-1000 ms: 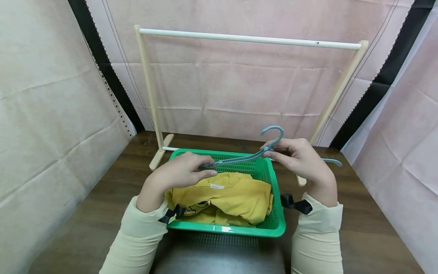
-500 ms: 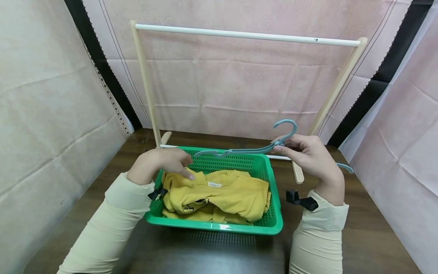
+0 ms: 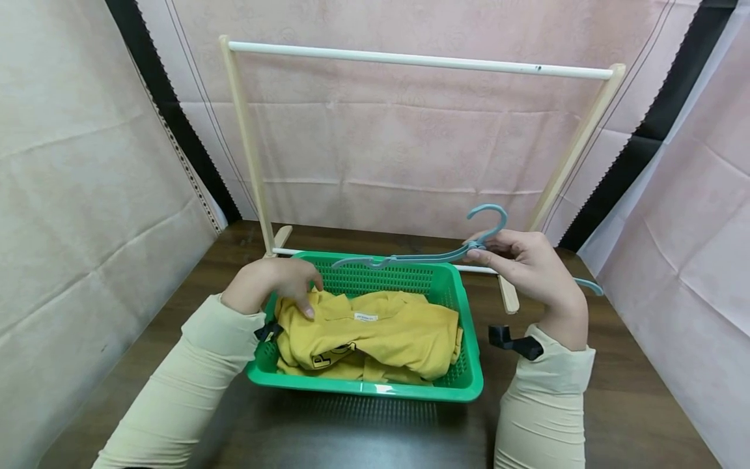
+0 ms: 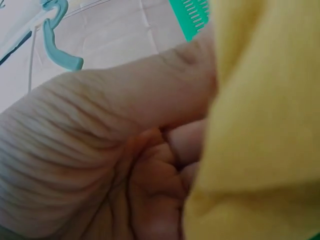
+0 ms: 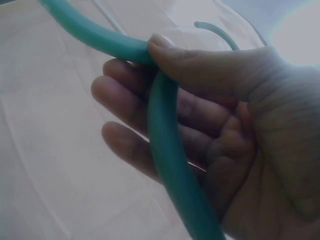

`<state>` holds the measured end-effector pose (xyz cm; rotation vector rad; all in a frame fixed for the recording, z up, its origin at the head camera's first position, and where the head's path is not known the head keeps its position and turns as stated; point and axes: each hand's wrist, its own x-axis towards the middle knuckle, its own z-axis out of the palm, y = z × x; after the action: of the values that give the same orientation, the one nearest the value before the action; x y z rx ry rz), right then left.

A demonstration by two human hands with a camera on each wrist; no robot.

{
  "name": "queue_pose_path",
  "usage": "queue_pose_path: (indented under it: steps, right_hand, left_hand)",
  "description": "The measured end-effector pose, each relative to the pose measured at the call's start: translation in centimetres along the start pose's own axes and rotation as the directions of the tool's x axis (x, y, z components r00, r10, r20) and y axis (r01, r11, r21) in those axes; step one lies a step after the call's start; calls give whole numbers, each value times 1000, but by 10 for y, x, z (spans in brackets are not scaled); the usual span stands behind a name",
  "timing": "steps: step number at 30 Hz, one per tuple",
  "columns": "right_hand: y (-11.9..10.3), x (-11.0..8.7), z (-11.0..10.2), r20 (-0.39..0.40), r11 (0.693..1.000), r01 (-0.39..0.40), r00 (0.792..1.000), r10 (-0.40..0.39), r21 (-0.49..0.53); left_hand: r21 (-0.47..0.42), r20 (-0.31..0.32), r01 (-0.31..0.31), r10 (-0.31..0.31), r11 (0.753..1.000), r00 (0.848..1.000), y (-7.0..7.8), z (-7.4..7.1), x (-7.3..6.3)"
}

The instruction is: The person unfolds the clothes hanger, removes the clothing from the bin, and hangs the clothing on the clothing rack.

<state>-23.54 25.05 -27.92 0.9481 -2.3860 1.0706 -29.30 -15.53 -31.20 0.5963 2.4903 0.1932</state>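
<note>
Between thumb and fingers, my right hand (image 3: pixel 524 260) holds a light blue clothes hanger (image 3: pixel 430 258) near the base of its hook. The hanger's left arm hangs over the back of the green basket (image 3: pixel 469 365); its other end shows beyond the right wrist. A folded yellow shirt (image 3: pixel 387 332) lies in the basket, its collar label facing up. My left hand (image 3: pixel 272 283) is at the shirt's upper left part, thumb and index finger apart in the head view. Yellow cloth (image 4: pixel 265 120) hides the left fingertips in the left wrist view, so a grip cannot be confirmed.
Behind the basket stands a rack with a white top rail (image 3: pixel 410 60) and pale wooden posts (image 3: pixel 249 143). Its right foot (image 3: pixel 508 296) rests on the dark wooden table (image 3: pixel 621 391). Light cloth walls (image 3: pixel 410 150) enclose the back and sides.
My left hand has let go of the hanger's left arm and moved left and down to the shirt. The right hand keeps the hanger, now slightly further right.
</note>
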Motion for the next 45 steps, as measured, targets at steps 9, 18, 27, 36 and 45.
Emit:
queue_pose_path:
  steps: [9,18,27,36,45]
  right_hand:
    - [1,1,0,0,1000,11,1000,-11,9]
    - [1,1,2,14,1000,4,1000,-5,19]
    - [3,2,3,20,1000,11,1000,-11,4]
    - [1,5,6,18,999,15,1000,-15,34]
    - [2,4,6,-11,986,104,995,-104,133]
  left_hand:
    - [-58,-49,-111,109,992,993,-11,-4,-3]
    - [-49,-191,-166,154,985,969,-16,-7,-10]
    - [-71,-348,-291,250,954,904,-17,-13,-16]
    - [-121,-546,-361,242,925,802,-13,-18,-25]
    - [-133,-654,-366,196,921,731,-3,-10,-34]
